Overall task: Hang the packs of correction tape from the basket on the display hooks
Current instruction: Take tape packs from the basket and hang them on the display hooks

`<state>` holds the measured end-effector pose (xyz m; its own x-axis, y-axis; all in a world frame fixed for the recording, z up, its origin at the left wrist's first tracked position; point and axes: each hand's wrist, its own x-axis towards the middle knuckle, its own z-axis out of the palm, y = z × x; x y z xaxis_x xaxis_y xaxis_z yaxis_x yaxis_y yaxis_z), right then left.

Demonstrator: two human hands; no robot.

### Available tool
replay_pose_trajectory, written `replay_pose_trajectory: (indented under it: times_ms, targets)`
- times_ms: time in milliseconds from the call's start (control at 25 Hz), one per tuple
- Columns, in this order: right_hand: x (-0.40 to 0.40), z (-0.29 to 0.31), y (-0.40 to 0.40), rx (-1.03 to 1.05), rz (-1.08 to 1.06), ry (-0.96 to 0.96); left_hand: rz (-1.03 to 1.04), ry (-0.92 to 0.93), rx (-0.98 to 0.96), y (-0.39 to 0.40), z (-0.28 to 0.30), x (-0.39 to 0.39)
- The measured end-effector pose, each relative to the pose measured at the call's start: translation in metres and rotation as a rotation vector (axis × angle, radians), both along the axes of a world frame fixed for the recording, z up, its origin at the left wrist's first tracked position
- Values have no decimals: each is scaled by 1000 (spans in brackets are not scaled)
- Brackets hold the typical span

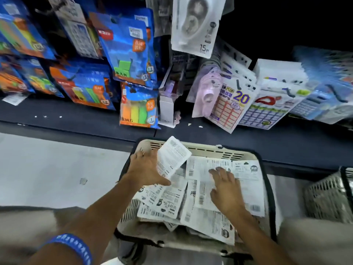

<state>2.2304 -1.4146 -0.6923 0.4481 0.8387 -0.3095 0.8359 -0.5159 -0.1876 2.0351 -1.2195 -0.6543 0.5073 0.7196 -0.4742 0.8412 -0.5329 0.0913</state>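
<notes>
In front of me is a dark shop shelf with a display wall above it, blue packs of sticky notes hanging at the left and label sheets leaning at the right. One correction tape pack already hangs high on the wall; the hook itself I cannot make out. Below the shelf edge sits the cream basket, on the floor or on my lap, I cannot tell which, and it is full of white tape packs lying loose, overlapping, mostly printed back up. A second basket stands just right of it. My left hand grips one pack by its lower edge, lifted and tilted over the basket's far left corner. My right hand lies flat with relaxed fingers on the packs in the middle, holding nothing. To do this step well, I judge I should turn the held pack face forward, find its hang hole at the top, and line that up squarely with the hook before sliding it on, while the right hand steadies the pile so nothing slips out.
</notes>
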Motion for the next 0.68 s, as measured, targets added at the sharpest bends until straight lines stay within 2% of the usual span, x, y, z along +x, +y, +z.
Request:
replay_pose_trajectory:
  times_ms: [120,200,280,400,480,560,680]
  targets:
    - [20,-3,3,-113,-41,18,-50,52,-207,-31,-16,17]
    - [30,-7,10,-168,-9,78,50,23,-352,-52,-28,22]
    - [34,-10,17,-179,48,70,253,-134,-456,-73,-42,18]
    - [33,-13,18,-75,107,-63,600,-453,-620,-90,-52,13]
    - [31,-16,14,-39,83,10,800,-602,-724,-89,-49,13]
    - [30,-16,15,-115,86,120,973,-716,-779,-83,-41,13]
    - [36,-17,30,-202,99,94,1177,-836,-783,-79,-35,8]
